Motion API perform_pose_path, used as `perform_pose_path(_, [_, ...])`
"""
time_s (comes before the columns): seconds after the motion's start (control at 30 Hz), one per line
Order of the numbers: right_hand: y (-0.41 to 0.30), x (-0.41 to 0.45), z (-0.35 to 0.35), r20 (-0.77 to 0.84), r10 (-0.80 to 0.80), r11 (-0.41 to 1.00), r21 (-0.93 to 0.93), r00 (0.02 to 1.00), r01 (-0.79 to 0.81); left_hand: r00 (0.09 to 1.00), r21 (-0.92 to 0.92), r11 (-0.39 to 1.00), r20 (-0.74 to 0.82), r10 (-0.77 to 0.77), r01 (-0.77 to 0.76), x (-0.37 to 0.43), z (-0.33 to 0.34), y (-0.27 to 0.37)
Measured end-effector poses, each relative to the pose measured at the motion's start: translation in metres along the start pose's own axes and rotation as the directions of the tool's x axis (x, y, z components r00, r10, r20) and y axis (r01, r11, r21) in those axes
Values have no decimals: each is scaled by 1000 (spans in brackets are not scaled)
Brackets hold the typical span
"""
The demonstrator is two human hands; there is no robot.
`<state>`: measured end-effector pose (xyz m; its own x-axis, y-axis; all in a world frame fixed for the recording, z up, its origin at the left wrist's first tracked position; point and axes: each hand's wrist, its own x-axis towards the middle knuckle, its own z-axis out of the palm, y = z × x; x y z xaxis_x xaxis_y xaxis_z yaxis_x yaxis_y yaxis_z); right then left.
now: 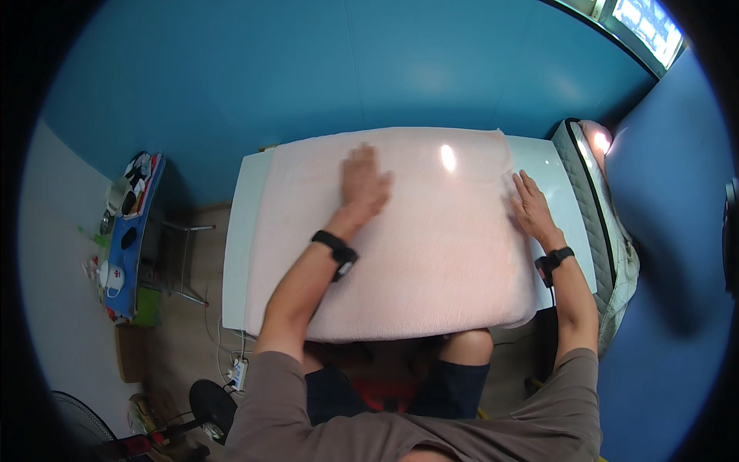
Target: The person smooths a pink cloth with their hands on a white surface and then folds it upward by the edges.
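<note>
A pale pink cloth [404, 248] lies spread over a white table [236, 242], its near edge hanging at the table's front. My left hand [364, 179], blurred, is over the upper left part of the cloth with nothing in it; whether it touches the cloth is not plain. At the cloth's right edge is my right hand [528, 202], palm down, fingers extended, holding nothing. Both wrists bear black straps with small devices. A bright spot of light shows on the cloth between the hands.
A quilted mattress [589, 231] stands at the table's right end. To the left, a blue side table [124, 254] holds a white mug [111, 276] and assorted items. A power strip [236, 372] with cables and a fan [84, 416] are at the lower left. A blue wall [288, 75] rises behind the table.
</note>
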<state>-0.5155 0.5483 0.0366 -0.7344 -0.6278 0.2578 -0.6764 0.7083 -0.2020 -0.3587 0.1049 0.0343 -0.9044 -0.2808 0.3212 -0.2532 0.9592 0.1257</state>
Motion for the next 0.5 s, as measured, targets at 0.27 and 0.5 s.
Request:
perform_pose_path(0.27, [23,37,28,217,21,1000,-17,976,-17,939,-238,939,176,294,-249,70,51,225])
perform_pose_path(0.5, [33,32,43,197,11,999,-34,980,-4,941,-266,931,161,299,-250,75,103,261])
